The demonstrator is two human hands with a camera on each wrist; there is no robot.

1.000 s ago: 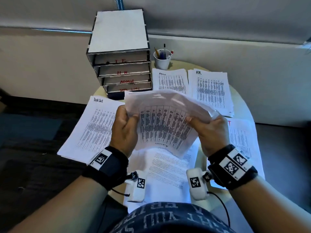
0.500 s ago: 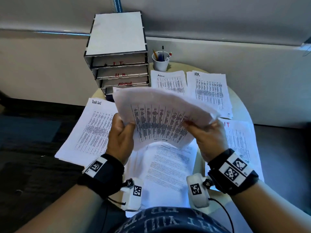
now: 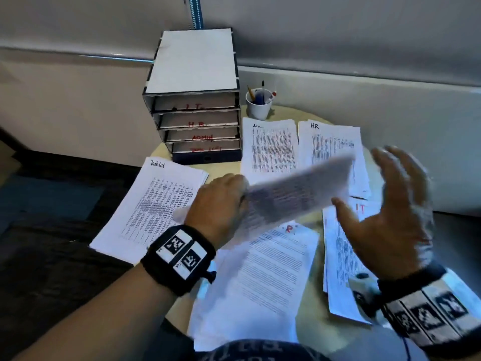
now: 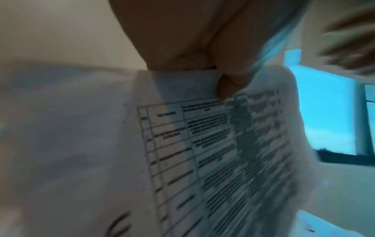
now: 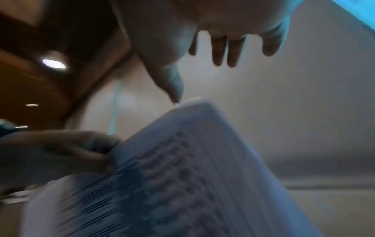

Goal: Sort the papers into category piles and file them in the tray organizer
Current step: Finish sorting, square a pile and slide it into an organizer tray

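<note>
Left hand point(image 3: 218, 201) fingers clamped on one edge of a white printed table sheet point(image 3: 294, 196), held tilted in the air above the round beige worktop point(image 3: 309, 332), blurred. Right hand point(image 3: 385, 217) beside the sheet, fingers spread apart, gripping nothing. Sorted white paper piles lie around; grey four-tier tray organizer point(image 3: 195, 100) stands at the worktop's far edge.

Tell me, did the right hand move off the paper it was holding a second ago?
Yes. The right hand let go and swung out to the right, fingers spread, now over the IT pile. The left hand alone grips the sheet.
</note>
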